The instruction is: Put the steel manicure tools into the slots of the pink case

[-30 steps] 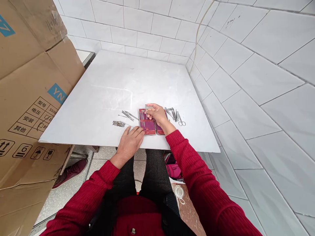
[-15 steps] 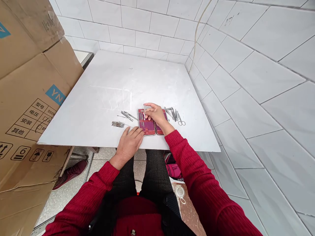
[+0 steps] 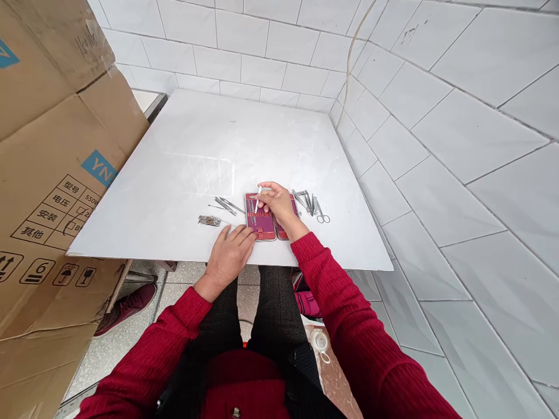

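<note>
An open manicure case (image 3: 265,233) with a purple lining and red trim lies near the table's front edge. Slim metal tools stand in its left half. Over that half, my right hand (image 3: 279,205) pinches a slim, pale manicure tool (image 3: 258,199) between thumb and fingers; its exact kind is too small to tell. My left hand (image 3: 231,250) lies flat with fingers extended, fingertips at the case's lower left edge. To the left are several slim metal tools (image 3: 226,205) and nail clippers (image 3: 209,220). Nippers (image 3: 304,201) and small scissors (image 3: 322,213) lie to the right.
The white table (image 3: 201,128) meets a tiled wall (image 3: 244,70) at the back and another on the right. A large cardboard box (image 3: 52,151) stands at the left. A thin cable (image 3: 349,58) hangs in the corner. Below the table is a dark red shoe (image 3: 126,305).
The slim tool in my right hand has tilted a little, its upper end leaning right. My left hand and the loose tools have stayed in place.
</note>
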